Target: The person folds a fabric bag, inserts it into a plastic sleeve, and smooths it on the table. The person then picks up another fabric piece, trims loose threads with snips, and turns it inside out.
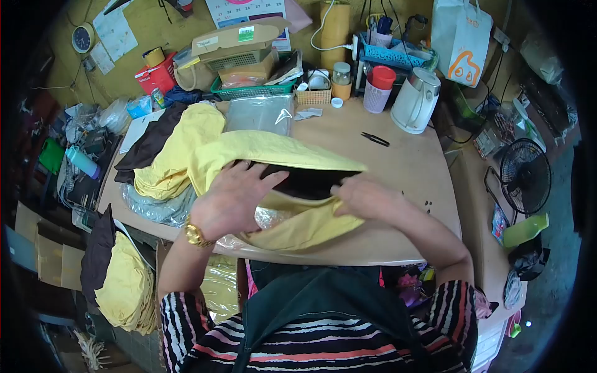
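A yellow cloth piece with a dark lining [280, 146] lies across the front of the table, its long edges parted so that the dark inside shows. My left hand [233, 193] rests at the left end of this opening, fingers spread over the cloth and thumb pointing down. At the right end, my right hand [360, 196] is closed on the cloth's edge, slightly blurred. Below the opening, clear plastic [267, 217] shows between the yellow layers. More yellow cloth [186, 146] is heaped to the left, beside dark brown cloth [149, 140].
Black thread snips [375, 139] lie on the table [336, 130]. Behind are a plastic-wrapped pack [260, 115], a red-lidded cup [378, 90] and a white kettle [416, 99]. A black fan [525, 176] stands right. Stacked yellow cloth pieces [127, 283] sit lower left.
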A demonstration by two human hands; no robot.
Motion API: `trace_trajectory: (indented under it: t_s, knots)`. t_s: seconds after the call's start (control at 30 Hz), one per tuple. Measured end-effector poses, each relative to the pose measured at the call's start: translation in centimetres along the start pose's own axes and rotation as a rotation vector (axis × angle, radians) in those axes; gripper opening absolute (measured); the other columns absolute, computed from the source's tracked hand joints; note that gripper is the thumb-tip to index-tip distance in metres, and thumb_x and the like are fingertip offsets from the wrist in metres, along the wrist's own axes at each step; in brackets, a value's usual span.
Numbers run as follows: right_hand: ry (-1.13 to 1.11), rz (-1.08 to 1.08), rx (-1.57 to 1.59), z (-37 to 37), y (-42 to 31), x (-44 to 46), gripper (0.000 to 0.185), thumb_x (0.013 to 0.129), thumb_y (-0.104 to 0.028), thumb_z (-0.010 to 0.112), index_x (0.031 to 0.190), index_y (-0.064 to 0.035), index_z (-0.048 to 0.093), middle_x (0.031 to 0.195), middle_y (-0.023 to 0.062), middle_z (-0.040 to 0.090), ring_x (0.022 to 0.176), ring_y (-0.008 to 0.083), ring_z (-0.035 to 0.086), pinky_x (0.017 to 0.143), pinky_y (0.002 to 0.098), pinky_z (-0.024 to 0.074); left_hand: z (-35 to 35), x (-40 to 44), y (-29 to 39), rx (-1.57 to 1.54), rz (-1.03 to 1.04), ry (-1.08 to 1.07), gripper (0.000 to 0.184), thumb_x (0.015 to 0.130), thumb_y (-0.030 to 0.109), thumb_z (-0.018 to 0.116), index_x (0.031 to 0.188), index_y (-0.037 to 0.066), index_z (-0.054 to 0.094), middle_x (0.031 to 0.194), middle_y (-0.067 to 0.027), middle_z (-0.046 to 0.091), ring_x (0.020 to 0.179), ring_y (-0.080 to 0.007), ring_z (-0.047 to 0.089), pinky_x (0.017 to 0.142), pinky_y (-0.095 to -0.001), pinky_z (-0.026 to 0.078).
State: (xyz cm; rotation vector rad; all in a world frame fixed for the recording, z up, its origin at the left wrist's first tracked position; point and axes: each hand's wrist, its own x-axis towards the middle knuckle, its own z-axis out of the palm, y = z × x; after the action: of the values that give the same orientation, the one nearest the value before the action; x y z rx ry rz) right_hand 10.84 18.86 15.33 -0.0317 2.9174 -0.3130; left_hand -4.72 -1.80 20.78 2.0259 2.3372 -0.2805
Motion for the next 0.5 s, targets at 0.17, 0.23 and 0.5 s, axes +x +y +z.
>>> trace_trajectory:
  t_s: [0.17,0.23,0.5]
  knots:
    - [0.207,-0.522,0.292,-1.2,2.0,-3.1,0.019,0.085,-0.018,0.065,0.088,-0.0012,0.057,0.083,0.0208,0.061,0.085,0.0377,0.06,0.072,0.045,0.044,-0.5,-0.7,-2.0,-0.365,0.156,-0.244,0.08,0.059,0.02,0.083,0.129,0.014,0.046,0.123,-0.0137,0.056,0.116,-0.0322,0.053,0.099,-0.043,0.041]
    - [0.227,-0.604,0.304,-3.0,1.1,-4.1,0.014,0.089,-0.016,0.059,0.084,-0.0033,0.059,0.069,0.0197,0.059,0.074,0.0385,0.059,0.067,0.0452,0.044,-1.0,-0.6,-2.6,-0.468,0.218,-0.218,0.072,0.062,0.021,0.082,0.124,0.01,0.048,0.117,-0.0163,0.058,0.111,-0.0342,0.055,0.094,-0.0423,0.044]
    - [0.244,0.447,-0.535,-5.3,2.7,-4.7,0.041,0.087,-0.043,0.061,0.092,-0.0026,0.065,0.08,0.0153,0.066,0.08,0.0362,0.063,0.07,0.0482,0.0488,0.4,-0.4,1.4,-0.083,-0.226,0.464,0.07,0.063,0.013,0.079,0.125,0.0,0.05,0.11,-0.0229,0.06,0.099,-0.0363,0.06,0.083,-0.0425,0.049]
